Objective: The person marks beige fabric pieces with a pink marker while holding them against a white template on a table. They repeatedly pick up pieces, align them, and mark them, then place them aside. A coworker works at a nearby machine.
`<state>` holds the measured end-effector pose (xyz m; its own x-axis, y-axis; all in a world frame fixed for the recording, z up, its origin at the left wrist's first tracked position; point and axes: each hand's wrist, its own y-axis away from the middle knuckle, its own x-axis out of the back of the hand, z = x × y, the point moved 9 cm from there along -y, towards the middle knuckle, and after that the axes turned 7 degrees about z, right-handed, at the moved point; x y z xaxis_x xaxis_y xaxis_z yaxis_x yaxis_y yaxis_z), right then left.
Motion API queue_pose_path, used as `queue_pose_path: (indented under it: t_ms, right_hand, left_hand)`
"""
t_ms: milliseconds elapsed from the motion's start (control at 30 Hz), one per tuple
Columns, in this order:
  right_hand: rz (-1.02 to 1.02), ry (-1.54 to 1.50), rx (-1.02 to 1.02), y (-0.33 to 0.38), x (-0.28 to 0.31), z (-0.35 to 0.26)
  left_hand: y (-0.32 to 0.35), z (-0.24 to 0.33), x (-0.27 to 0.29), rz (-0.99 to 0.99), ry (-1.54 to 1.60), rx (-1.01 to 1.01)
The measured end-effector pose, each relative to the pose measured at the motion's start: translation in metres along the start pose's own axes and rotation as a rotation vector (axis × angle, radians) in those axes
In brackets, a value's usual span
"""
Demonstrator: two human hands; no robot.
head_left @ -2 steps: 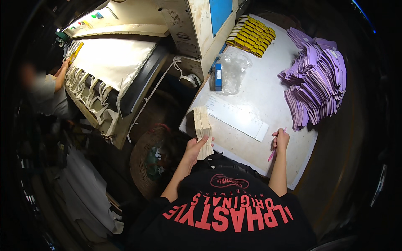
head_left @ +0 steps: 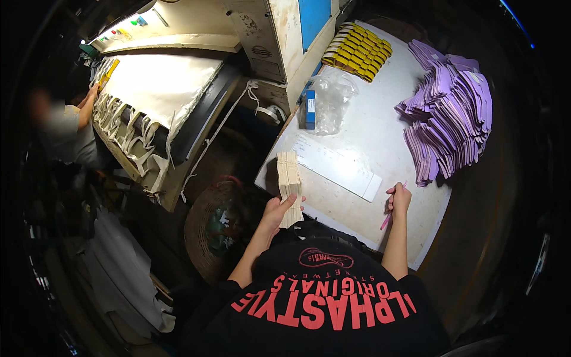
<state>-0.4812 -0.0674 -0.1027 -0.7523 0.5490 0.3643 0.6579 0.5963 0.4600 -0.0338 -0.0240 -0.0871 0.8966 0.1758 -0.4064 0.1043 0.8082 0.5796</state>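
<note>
My left hand [head_left: 281, 210] is closed round a bundle of cream-coloured strips [head_left: 289, 178], stacked and tied with thin bands. The bundle stands over the near left edge of the white table [head_left: 333, 202]. In my right hand [head_left: 399, 199] is a slim pink pen [head_left: 386, 221], gripped in curled fingers above the table's near right part. A long white sheet with faint handwriting [head_left: 339, 166] lies on the table between and beyond my hands.
Purple cut pieces [head_left: 449, 113] are piled at the table's right. Yellow-black strips [head_left: 357, 50], a clear plastic bag [head_left: 336, 104] and a blue box [head_left: 310, 109] lie at the back. Left, another person [head_left: 71, 134] works at a machine with white material [head_left: 160, 83]. A round basket [head_left: 199, 232] stands below.
The bundle in my left hand has shifted very slightly to the right and become a little more upright. My right hand and the pen have not visibly moved.
</note>
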Motion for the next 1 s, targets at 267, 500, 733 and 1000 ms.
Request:
queue_pose_path:
  t_ms: [267, 500, 733, 1000]
  right_hand:
    - [0.005, -0.020, 0.049, -0.006, -0.008, -0.003]
    - [0.023, -0.003, 0.003, -0.001, -0.009, -0.008]
    - [0.023, 0.011, 0.035, 0.001, -0.012, -0.015]
    - [0.025, 0.022, 0.069, 0.002, -0.013, -0.016]
  left_hand:
    - [-0.008, -0.018, 0.011, -0.326, 0.262, 0.103]
    - [-0.040, -0.062, 0.088, -0.037, 0.242, 0.238]
    - [-0.044, -0.053, 0.138, 0.209, 0.158, 0.138]
    - [-0.001, 0.041, 0.107, 0.420, 0.064, -0.300]
